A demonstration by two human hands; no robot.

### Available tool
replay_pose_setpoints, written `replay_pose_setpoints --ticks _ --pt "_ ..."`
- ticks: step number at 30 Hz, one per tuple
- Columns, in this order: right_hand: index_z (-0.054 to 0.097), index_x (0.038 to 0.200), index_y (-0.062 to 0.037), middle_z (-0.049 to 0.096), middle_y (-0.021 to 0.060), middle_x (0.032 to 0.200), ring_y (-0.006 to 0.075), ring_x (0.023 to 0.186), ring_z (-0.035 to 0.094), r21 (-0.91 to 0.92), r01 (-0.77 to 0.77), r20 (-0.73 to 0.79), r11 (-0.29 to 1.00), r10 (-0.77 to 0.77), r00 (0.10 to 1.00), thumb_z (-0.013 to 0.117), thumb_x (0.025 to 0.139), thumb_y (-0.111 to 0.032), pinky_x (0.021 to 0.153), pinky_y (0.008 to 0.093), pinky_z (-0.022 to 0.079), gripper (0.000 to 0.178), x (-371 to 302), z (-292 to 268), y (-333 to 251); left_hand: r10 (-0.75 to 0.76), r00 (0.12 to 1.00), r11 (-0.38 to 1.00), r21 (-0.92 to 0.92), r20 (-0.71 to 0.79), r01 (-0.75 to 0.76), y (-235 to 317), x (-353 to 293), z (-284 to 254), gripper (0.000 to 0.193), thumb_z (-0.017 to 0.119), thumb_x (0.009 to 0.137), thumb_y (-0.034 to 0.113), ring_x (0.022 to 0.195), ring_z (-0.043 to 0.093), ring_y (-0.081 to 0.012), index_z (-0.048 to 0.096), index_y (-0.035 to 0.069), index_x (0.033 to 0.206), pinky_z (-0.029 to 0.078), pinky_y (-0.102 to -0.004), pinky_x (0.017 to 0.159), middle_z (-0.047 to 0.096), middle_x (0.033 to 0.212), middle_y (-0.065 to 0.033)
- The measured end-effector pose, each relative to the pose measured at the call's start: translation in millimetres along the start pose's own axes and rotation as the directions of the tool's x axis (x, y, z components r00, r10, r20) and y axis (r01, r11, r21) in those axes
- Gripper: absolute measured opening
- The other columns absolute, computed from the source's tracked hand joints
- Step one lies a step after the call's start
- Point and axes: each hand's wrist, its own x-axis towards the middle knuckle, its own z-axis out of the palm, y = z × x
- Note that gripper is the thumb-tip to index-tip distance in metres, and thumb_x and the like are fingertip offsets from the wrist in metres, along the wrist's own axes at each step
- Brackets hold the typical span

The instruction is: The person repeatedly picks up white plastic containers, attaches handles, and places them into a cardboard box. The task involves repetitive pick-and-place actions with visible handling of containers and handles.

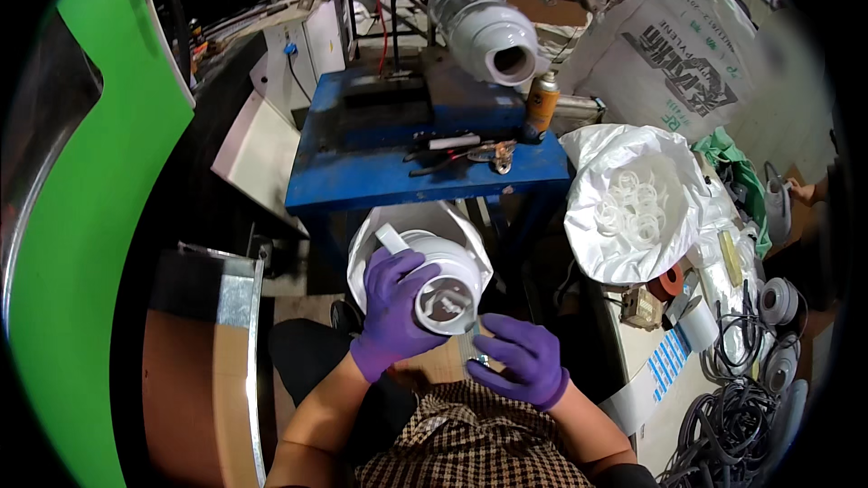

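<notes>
My left hand (396, 307), in a purple glove, grips a rounded white plastic housing (432, 251) by its side. The housing has a short spout-like arm at the upper left, and its round open end (447, 305) faces up toward me; whitish shapes show inside. To the right of that opening is my right hand (523, 361), also gloved in purple, its fingers spread apart and nothing visible in them. Behind the housing a white sack (474, 235) hangs open below the blue table's edge.
A blue workbench (362, 173) bears pliers, other hand tools, an orange spray can (542, 107) and another white housing (493, 36). At right stand a white bag of clear plastic rings (588, 244) and a table with cables (732, 425) and a tape roll. A co-worker's hand (801, 191) shows far right.
</notes>
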Motion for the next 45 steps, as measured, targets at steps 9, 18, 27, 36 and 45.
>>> replay_pose_setpoints --ticks 9,18,27,36,45 --pt "0.069 0.119 -0.0129 0.073 0.0098 0.109 0.023 0.076 0.072 -0.119 0.108 0.084 0.987 -0.098 0.992 0.086 0.077 -0.018 0.06 0.0322 0.056 0.046 -14 22 7 0.062 0.997 0.995 -0.083 0.049 -0.058 1 -22 7 0.072 0.083 0.071 0.052 0.137 0.052 -0.0296 0.063 0.015 0.13 0.03 -0.0597 0.113 0.06 0.142 -0.0072" --pt "0.066 0.112 -0.0167 0.07 0.009 0.107 0.025 0.078 0.072 -0.146 0.159 0.113 0.976 -0.143 0.983 0.087 0.072 -0.007 0.062 0.0331 0.057 0.046 -23 13 4 0.133 0.991 0.991 0.027 -0.03 -0.132 5 -29 7 0.062 0.079 0.079 0.048 0.136 0.053 -0.0274 0.064 0.016 0.13 0.027 -0.059 0.117 0.064 0.136 -0.0039" --pt "0.066 0.123 -0.0226 0.068 -0.0007 0.12 0.0145 0.082 0.068 -0.454 0.042 0.23 0.89 0.072 0.971 0.08 0.075 -0.022 0.065 0.0294 0.051 0.05 -5 30 -5 0.04 0.998 0.997 -0.062 -0.048 -0.043 3 -25 12 0.068 0.089 0.07 0.043 0.131 0.056 -0.03 0.065 0.012 0.126 0.032 -0.0561 0.115 0.065 0.134 -0.0051" --pt "0.065 0.105 -0.0172 0.064 0.0042 0.098 0.0223 0.072 0.07 -0.562 -0.11 0.494 0.82 0.438 0.751 0.065 0.086 -0.019 0.059 0.0371 0.055 0.019 -19 55 13 0.166 0.983 0.98 0.1 0.082 -0.174 3 -24 24 0.053 0.08 0.074 0.043 0.131 0.057 -0.0231 0.071 0.017 0.12 0.028 -0.0581 0.114 0.066 0.13 0.0023" --pt "0.063 0.114 -0.0143 0.061 0.0108 0.108 0.0269 0.08 0.073 -0.746 -0.199 0.375 0.636 0.647 0.664 0.06 0.091 -0.016 0.058 0.0394 0.057 0.023 -30 56 4 0.213 0.969 0.955 0.182 0.127 -0.234 -4 -33 63 0.046 0.074 0.08 0.033 0.132 0.055 -0.0222 0.07 0.021 0.124 0.031 -0.0585 0.112 0.064 0.134 0.0034"
